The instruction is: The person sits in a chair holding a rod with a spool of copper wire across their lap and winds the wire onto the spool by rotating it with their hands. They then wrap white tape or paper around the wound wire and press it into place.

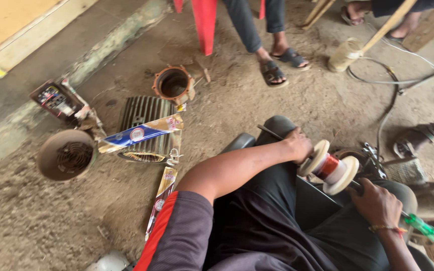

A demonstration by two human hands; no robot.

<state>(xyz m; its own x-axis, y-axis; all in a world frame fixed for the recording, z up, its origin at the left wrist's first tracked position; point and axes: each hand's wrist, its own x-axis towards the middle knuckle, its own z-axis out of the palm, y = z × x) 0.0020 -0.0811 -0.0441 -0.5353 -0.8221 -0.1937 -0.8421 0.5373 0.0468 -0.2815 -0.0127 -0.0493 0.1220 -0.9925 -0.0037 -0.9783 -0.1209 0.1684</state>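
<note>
Green-handled tool (430, 232) partly beyond edge

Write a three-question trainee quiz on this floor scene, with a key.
1. True or false: the ribbed motor housing lies on the dirt floor to the person's left.
2. What sits between the left hand and the right hand?
A. a spool with red wire
B. a hammer
C. a plastic bottle
3. Fill in: the green-handled screwdriver lies just past the ____ hand.

Key:
1. True.
2. A: the spool has two pale round ends and red wire wound in the middle; the left hand touches one end, the right hand is at the other.
3. Right.
</note>
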